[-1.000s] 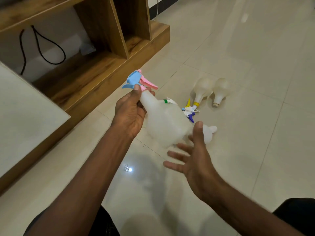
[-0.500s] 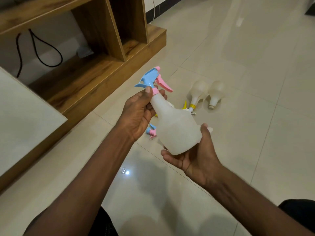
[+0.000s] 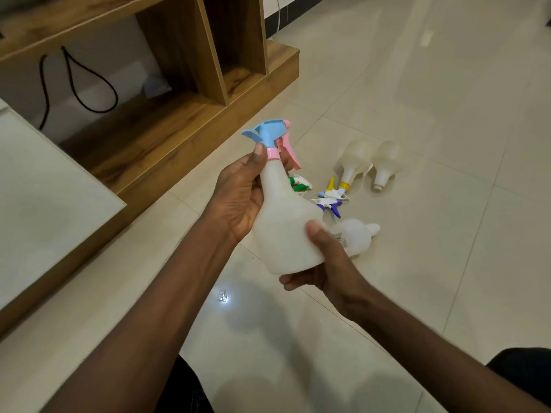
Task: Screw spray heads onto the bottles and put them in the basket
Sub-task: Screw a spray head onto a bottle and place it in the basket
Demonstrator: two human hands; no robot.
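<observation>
On the tiled floor [image 3: 447,114] beyond lie three more bottles and loose spray heads [image 3: 326,198], while the left hand [image 3: 238,198] grips the neck of the translucent spray bottle [image 3: 283,228] and the right hand [image 3: 331,263] cups its base.

Held bottle [image 3: 286,231] btwn hands, loose bottles [image 3: 369,162] behind (on floor [image 3: 447,84]), shelf unit [image 3: 179,84] left

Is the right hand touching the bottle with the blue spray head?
Touching. The head view shows the right hand cupping the base of the bottle, thumb pressed on its side.
</observation>
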